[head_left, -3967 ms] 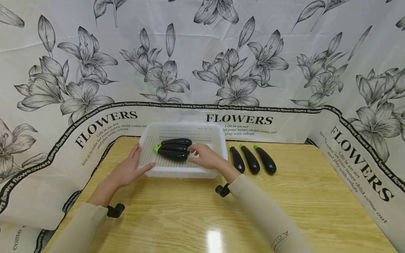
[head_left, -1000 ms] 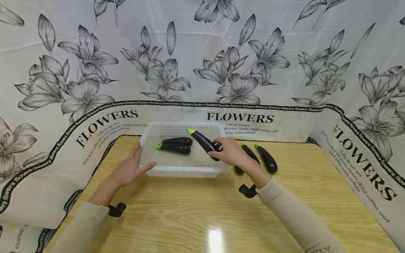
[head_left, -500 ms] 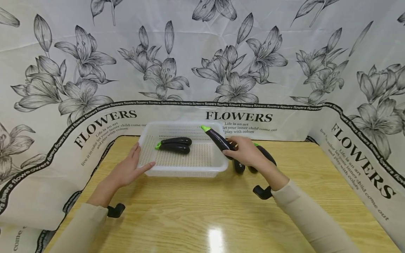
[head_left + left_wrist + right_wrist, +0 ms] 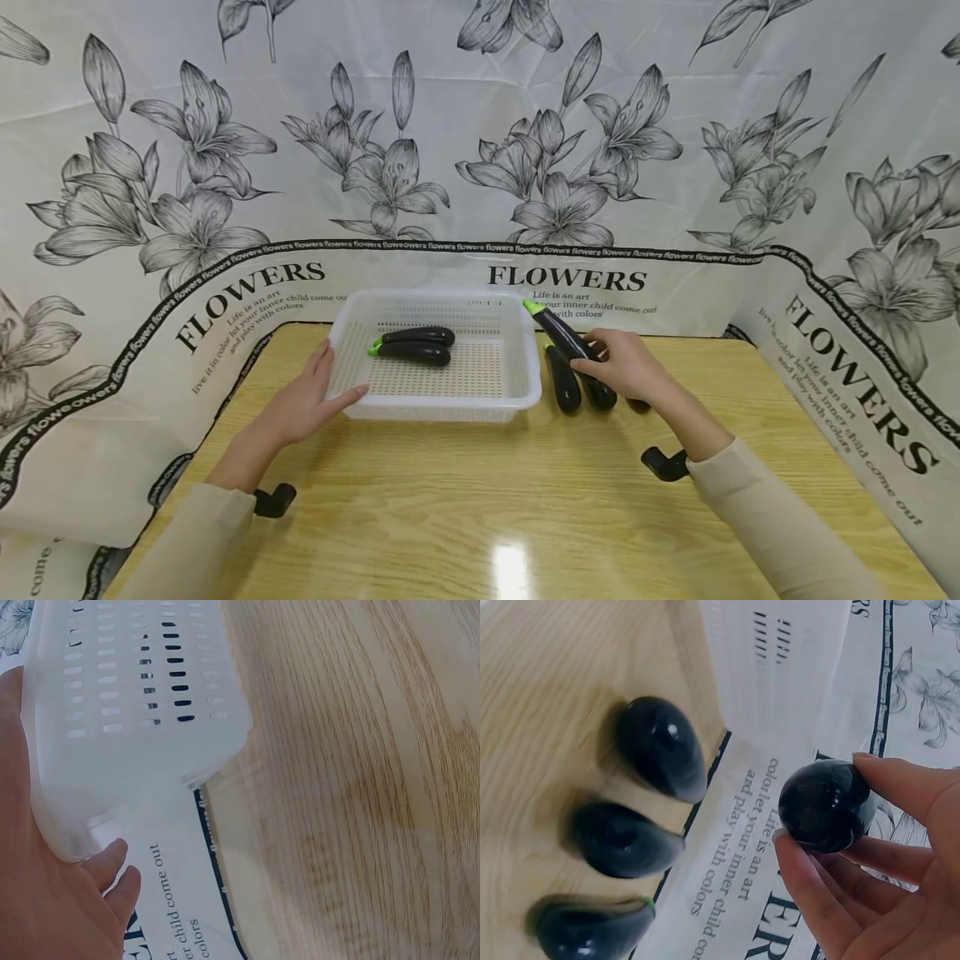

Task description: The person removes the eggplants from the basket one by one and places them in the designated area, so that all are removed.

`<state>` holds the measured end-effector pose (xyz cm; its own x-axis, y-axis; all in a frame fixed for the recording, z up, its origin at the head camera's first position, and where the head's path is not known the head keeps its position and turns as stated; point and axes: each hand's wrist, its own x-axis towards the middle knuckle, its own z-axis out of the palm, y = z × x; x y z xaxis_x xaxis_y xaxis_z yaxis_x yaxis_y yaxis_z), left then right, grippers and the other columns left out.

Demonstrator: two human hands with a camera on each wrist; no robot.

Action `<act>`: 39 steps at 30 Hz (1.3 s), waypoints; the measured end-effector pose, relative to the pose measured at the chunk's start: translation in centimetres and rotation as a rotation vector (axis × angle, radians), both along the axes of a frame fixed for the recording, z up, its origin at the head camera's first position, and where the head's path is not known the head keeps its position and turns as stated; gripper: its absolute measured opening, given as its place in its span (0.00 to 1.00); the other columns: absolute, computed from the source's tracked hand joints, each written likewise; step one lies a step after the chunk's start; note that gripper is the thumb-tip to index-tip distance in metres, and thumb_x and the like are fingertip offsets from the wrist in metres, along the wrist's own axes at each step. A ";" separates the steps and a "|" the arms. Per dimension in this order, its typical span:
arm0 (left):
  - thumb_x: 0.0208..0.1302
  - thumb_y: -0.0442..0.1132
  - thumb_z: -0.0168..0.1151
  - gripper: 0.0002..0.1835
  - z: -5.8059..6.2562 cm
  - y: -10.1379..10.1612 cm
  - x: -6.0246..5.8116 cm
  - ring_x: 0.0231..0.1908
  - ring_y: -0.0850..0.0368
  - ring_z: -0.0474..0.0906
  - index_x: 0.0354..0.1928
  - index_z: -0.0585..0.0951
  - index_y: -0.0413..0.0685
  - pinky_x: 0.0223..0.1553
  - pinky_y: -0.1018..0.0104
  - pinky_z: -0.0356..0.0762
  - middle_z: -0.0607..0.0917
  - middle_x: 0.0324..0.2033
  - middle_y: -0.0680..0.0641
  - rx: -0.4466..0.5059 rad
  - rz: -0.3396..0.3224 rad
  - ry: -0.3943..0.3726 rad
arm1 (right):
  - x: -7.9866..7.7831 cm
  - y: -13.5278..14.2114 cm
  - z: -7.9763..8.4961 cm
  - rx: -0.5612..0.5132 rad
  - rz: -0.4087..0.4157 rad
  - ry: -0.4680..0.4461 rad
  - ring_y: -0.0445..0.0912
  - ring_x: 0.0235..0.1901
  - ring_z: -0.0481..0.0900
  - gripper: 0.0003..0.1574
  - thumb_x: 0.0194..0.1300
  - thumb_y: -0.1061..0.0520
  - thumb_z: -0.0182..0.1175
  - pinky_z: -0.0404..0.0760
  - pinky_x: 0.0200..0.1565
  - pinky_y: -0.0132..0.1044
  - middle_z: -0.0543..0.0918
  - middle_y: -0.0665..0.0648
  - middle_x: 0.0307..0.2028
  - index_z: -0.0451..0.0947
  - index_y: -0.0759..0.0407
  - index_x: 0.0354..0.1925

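Observation:
My right hand [image 4: 622, 362] pinches an eggplant [image 4: 561, 335] between thumb and fingers, near its thick end. Its green stem points up and left, close to the basket's right rim. In the right wrist view the held eggplant [image 4: 826, 806] shows its round end, clear of the table. My left hand [image 4: 303, 404] holds the left front corner of a white plastic basket [image 4: 438, 403], thumb over the front rim and fingers along the left side. Two eggplants [image 4: 412, 353] lie side by side inside, stems to the left.
Right of the basket, a row of three eggplants [image 4: 660, 746] lies on the wooden table [image 4: 420, 508]; in the head view the right hand and held eggplant partly cover them. Flower-printed cloth [image 4: 480, 175] encloses the table's back and sides.
My right hand has taken one eggplant out of the basket and carried it rightward past the right rim, above the row on the table. Three lay inside earlier. My left hand has stayed put.

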<state>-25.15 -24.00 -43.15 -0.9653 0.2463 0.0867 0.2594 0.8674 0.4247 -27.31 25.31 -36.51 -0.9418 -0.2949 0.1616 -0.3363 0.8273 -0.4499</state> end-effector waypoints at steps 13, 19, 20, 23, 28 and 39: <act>0.72 0.73 0.45 0.58 0.2 0.0 0.0 0.68 0.21 0.63 0.81 0.36 0.36 0.61 0.28 0.68 0.35 0.80 0.34 -0.003 -0.001 -0.002 | 0.1 3.7 -0.4 0.025 -0.042 -0.035 0.66 0.48 0.83 0.34 0.70 0.49 0.67 0.83 0.47 0.59 0.83 0.74 0.50 0.75 0.75 0.61; 0.72 0.73 0.44 0.58 0.3 0.0 0.1 0.68 0.21 0.62 0.80 0.35 0.35 0.61 0.28 0.68 0.34 0.80 0.34 -0.010 0.000 -0.008 | -0.2 5.5 -0.5 0.055 -0.088 -0.062 0.68 0.50 0.81 0.37 0.71 0.47 0.65 0.83 0.45 0.59 0.82 0.76 0.51 0.73 0.77 0.62; 0.72 0.73 0.44 0.58 0.3 0.0 0.1 0.68 0.22 0.62 0.80 0.35 0.35 0.61 0.29 0.68 0.34 0.80 0.35 -0.010 0.002 -0.010 | -0.2 5.8 -0.5 0.058 -0.099 -0.067 0.69 0.50 0.81 0.38 0.71 0.47 0.65 0.83 0.45 0.59 0.81 0.77 0.52 0.72 0.77 0.63; 0.72 0.74 0.44 0.59 0.4 0.1 0.1 0.67 0.21 0.63 0.81 0.36 0.35 0.61 0.28 0.69 0.35 0.80 0.35 -0.006 0.007 -0.010 | -0.3 6.9 -0.7 0.060 -0.127 -0.086 0.70 0.51 0.79 0.39 0.71 0.47 0.64 0.82 0.45 0.60 0.80 0.78 0.52 0.71 0.78 0.63; 0.71 0.74 0.45 0.59 0.4 0.1 0.2 0.68 0.21 0.63 0.81 0.36 0.36 0.60 0.28 0.69 0.35 0.80 0.35 -0.003 0.011 -0.010 | -0.7 8.8 -1.5 0.062 -0.168 -0.100 0.70 0.49 0.80 0.40 0.71 0.47 0.64 0.81 0.44 0.60 0.79 0.80 0.51 0.70 0.79 0.63; 0.72 0.74 0.44 0.59 0.4 0.1 0.3 0.67 0.22 0.64 0.80 0.36 0.35 0.60 0.29 0.69 0.35 0.80 0.35 -0.005 0.009 -0.010 | -1.5 12.2 -3.8 0.107 -0.273 -0.145 0.74 0.49 0.78 0.39 0.71 0.48 0.63 0.81 0.45 0.62 0.78 0.83 0.52 0.70 0.84 0.60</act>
